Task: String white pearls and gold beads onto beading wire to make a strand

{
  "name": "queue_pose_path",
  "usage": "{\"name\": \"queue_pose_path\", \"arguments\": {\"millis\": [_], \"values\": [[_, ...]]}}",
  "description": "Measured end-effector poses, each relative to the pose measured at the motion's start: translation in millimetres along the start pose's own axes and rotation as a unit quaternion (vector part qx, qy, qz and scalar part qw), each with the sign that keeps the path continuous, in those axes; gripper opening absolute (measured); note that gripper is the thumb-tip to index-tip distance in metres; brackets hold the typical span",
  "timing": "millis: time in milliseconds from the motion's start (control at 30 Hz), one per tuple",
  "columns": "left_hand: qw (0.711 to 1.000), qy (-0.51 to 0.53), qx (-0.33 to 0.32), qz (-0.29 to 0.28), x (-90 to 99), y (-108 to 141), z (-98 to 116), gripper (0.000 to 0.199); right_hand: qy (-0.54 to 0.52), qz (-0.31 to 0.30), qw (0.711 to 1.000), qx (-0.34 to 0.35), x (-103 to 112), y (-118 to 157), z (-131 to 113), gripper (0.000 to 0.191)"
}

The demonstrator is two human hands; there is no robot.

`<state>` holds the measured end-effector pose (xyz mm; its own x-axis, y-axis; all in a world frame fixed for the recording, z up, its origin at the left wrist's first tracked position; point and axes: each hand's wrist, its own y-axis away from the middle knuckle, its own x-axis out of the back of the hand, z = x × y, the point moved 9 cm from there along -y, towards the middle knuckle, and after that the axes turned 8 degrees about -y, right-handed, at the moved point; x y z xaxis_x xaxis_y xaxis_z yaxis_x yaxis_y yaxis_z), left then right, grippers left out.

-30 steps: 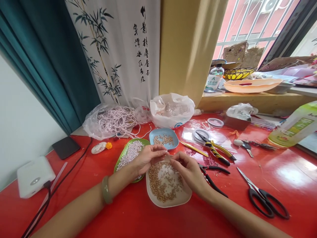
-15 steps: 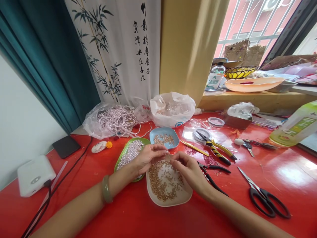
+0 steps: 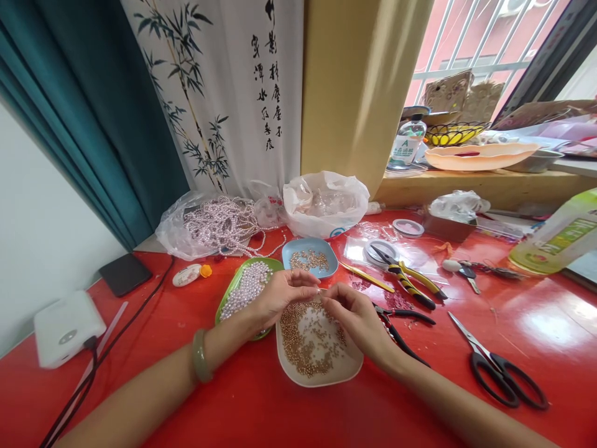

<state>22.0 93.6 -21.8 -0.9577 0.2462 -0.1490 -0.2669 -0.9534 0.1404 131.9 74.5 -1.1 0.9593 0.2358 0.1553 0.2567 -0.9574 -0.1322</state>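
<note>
Bare fingertips nearly meet above a red tabletop (image 3: pixel 224 398), where the left hand (image 3: pixel 290 292) and right hand (image 3: pixel 349 306) each appear pinched on a tiny pale piece (image 3: pixel 319 290), too small to identify. It sits between them over the far edge of a white, rounded-square tray (image 3: pixel 345 367) scattered with small gold-coloured beads (image 3: pixel 296 342). A leaf-green dish (image 3: pixel 224 300) of pearly lilac beads (image 3: pixel 252 283) stands beside the left wrist; a shallow blue dish (image 3: pixel 291 247) lies just beyond. The step in hand looks like fine two-handed fingertip work; the next move seems to call for a steady, light pinch.
</note>
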Motion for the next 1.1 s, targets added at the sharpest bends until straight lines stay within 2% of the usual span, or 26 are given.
{"name": "queue_pose_path", "arguments": {"millis": [167, 267, 367, 433, 633, 967, 1100], "values": [[0.995, -0.090, -0.043, -0.016, 0.2, -1.9, 10.4, 0.021, 0.006, -0.006, 1.000, 0.000, -0.8, -2.2, 4.5, 0.016], [0.977, -0.200, -0.074, -0.006, 6.4, -1.9, 23.1, 0.017, 0.000, 0.000, 1.000, -0.003, 0.4, -3.2, 9.3, 0.015], [0.926, -0.366, -0.092, -0.020, 6.1, 1.8, 30.4, 0.007, -0.004, 0.008, 1.000, -0.001, 1.8, -3.7, 11.7, 0.013], [0.887, -0.451, -0.090, -0.048, 1.3, 5.9, 27.8, 0.008, -0.007, 0.012, 1.000, 0.001, 2.8, -3.8, 12.0, 0.013], [0.804, -0.565, -0.131, -0.131, -20.5, 19.0, 16.2, 0.017, -0.018, 0.007, 1.000, 0.010, 2.5, -3.0, 9.1, 0.012], [0.712, -0.674, -0.175, -0.091, -28.3, 17.2, 11.3, 0.015, -0.006, 0.006, 1.000, 0.027, 2.6, -3.3, 9.8, 0.010], [0.690, -0.697, -0.188, -0.062, -29.8, 18.6, 11.8, 0.012, -0.003, 0.005, 1.000, 0.021, 2.4, -3.1, 10.6, 0.011]]}}
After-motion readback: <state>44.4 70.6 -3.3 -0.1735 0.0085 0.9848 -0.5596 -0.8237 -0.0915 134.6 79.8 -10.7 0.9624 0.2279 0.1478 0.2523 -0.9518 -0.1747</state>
